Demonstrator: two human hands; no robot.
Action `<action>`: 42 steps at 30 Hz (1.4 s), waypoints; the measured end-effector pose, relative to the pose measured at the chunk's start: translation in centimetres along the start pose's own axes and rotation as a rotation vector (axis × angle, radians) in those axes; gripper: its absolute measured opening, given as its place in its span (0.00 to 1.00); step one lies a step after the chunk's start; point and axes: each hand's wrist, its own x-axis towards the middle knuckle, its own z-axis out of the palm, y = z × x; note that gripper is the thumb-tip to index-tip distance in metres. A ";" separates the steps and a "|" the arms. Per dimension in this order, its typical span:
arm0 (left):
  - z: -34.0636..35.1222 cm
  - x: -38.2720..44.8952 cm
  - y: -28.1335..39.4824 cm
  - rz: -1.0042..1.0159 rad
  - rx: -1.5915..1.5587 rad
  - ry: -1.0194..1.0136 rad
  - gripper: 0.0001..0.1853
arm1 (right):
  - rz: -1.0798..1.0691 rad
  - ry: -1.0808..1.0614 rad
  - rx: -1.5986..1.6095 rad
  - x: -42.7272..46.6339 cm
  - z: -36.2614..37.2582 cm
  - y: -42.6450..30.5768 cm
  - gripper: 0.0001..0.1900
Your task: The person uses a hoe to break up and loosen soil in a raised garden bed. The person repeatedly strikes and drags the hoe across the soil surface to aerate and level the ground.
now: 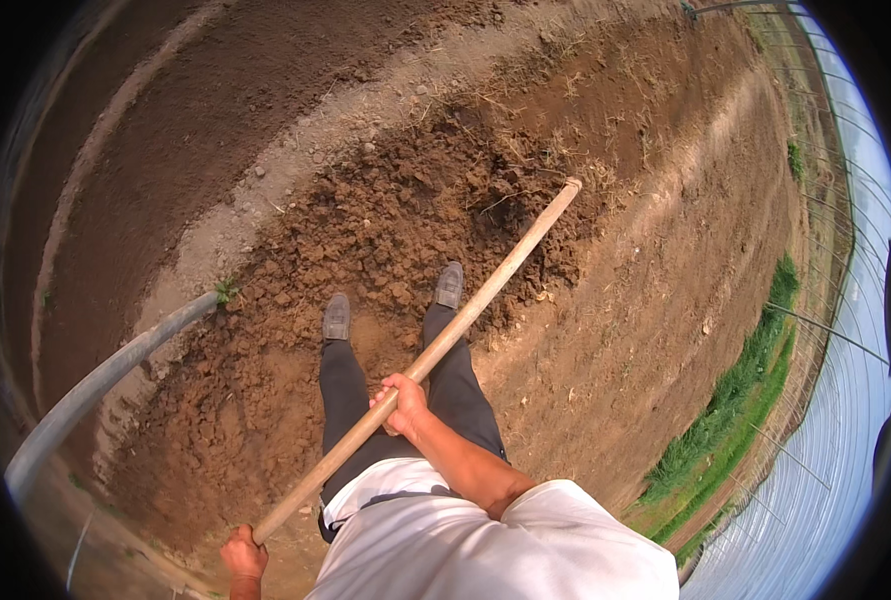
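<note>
A long wooden tool handle (pixel 483 292) runs slantwise in front of my body. My left hand (pixel 244 555) is closed around its near end, low at the left. Farther up the shaft, my right hand (pixel 404 405) grips it in front of my thighs. The far end of the handle reaches a dark hollow in loose, cloddy brown soil (pixel 385 217). Any tool head there cannot be made out, so its kind is unclear. My grey shoes (pixel 336 316) stand at the near side of the broken soil.
A curved grey metal pipe (pixel 115 382) rises from the ground at the left. A pale, stony strip (pixel 295 150) borders the dug soil. Smoother bare earth (pixel 640 315) and green grass (pixel 738 375) lie to the right, beside a hoop-framed, sheeted greenhouse wall (pixel 813 450).
</note>
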 end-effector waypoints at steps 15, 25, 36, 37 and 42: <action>-14.1 23.7 40.1 0.553 -0.633 -0.193 0.17 | -1.291 0.076 -0.177 -17.2 8.6 -31.4 0.18; -11.9 21.1 35.0 0.313 -0.703 -0.286 0.16 | -0.952 0.259 -0.503 -2.1 10.0 -26.8 0.23; -5.3 5.6 17.3 0.047 -0.316 -0.264 0.16 | -0.379 0.123 -0.358 4.5 6.0 -14.0 0.16; -5.3 5.1 17.6 0.064 -0.327 -0.257 0.16 | -0.396 0.107 -0.410 5.0 5.5 -15.2 0.14; 1.2 1.2 9.9 0.028 -0.264 -0.088 0.16 | -0.207 0.022 -0.234 4.0 2.1 -6.9 0.06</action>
